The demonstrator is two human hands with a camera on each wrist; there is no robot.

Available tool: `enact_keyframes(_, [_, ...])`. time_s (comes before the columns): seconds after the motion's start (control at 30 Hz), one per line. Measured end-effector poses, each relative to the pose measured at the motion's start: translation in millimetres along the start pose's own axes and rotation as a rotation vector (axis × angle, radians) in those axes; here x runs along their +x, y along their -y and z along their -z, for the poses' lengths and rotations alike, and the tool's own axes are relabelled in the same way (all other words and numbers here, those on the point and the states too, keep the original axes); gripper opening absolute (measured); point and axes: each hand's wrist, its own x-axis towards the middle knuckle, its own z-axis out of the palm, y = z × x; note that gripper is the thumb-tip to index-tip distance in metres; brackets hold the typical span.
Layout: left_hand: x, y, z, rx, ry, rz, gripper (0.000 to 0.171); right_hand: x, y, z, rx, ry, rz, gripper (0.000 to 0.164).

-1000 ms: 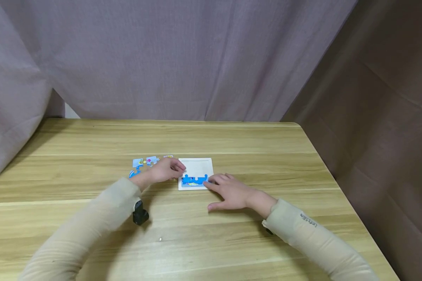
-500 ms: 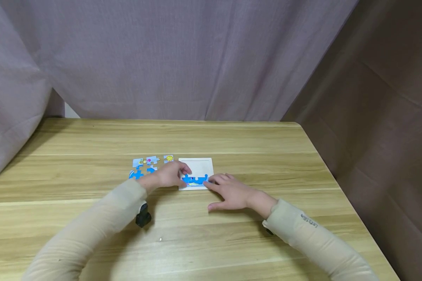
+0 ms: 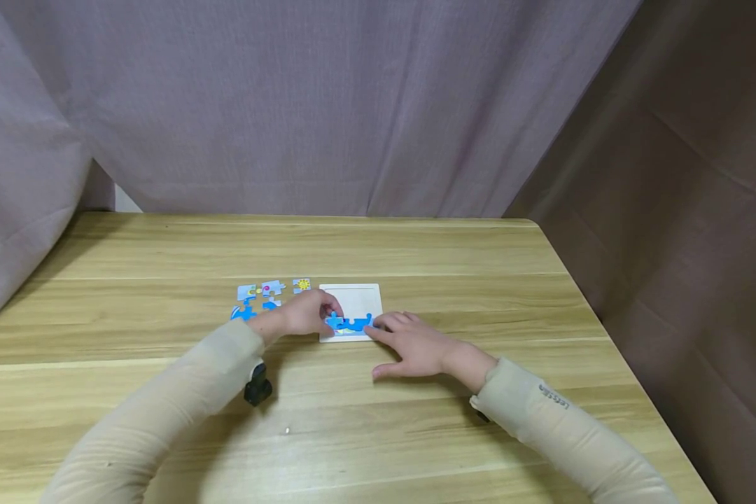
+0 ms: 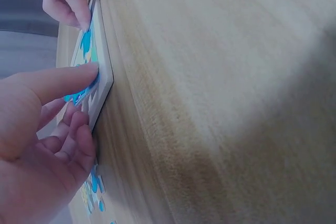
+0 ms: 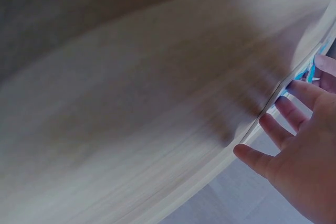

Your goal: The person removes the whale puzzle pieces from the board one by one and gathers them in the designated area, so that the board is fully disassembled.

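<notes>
A white puzzle board (image 3: 362,299) lies on the table, with joined blue jigsaw pieces (image 3: 356,325) along its near side. My left hand (image 3: 304,313) pinches a blue puzzle piece (image 3: 334,320) between thumb and fingers over the board's near left part. In the left wrist view this puzzle piece (image 4: 80,97) is tilted under the thumb, partly covered. At the board's right side rests my right hand (image 3: 418,345), its fingers spread; a fingertip touches the pieces by the right edge. The right wrist view shows the right hand's fingers (image 5: 290,113) extended along the board's edge.
Several loose puzzle pieces (image 3: 272,287) lie left of the board, some partly behind the left hand. One has a yellow sun (image 3: 302,284). A tiny pale speck (image 3: 287,430) is on the wooden table (image 3: 378,448). Grey curtain (image 3: 290,105) hangs behind the table.
My left hand has moved right, from the board's left edge to over its near left part, and the held piece now shows tilted there. My right hand has stayed in place.
</notes>
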Motion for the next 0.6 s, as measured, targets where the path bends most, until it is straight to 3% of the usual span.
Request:
enact_keyframes(0.2, [-0.4,2.3,2.7,-0.078,-0.019,0.006,0.014,-0.2,0.0,0.1,-0.005,0.003,0.003,0.081])
enact_keyframes(0.43, [-4.3,6.5,10.6,-0.21,-0.045,0.078,0.018,-0.4,0.5,0.1,0.003,0.014,-0.003,0.081])
enact_keyframes(0.6, [-9.1,12.1,18.4,-0.294,-0.05,0.058,0.018,0.4,0.2,0.0,0.001,0.009,-0.006,0.082])
